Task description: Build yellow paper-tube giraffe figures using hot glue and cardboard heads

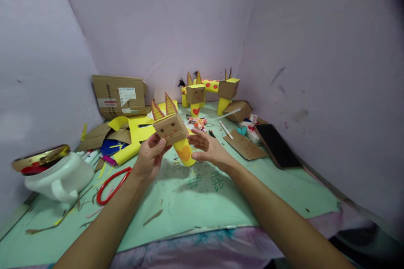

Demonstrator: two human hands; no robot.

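Observation:
A cardboard animal figure (172, 128) is held up over the middle of the table, tilted. It has a box head with a drawn face, two striped pointed ears and a yellow tube body bearing an orange heart. My left hand (153, 153) grips the head at its lower left corner, thumb on the front. Close beside the yellow tube is my right hand (210, 147), fingers apart; whether its fingertips touch the figure I cannot tell. Behind stand two similar figures, one facing forward (195, 94) with a red heart and one turned right (227, 89).
Left lie red-handled scissors (104, 193), yellow paper (135, 130), a white pot (63, 176) and a cardboard box (118, 94). Right are a phone (277, 145), a flat cardboard piece (248, 147) and a white marker (225, 129). Walls enclose the green-topped table (195, 214).

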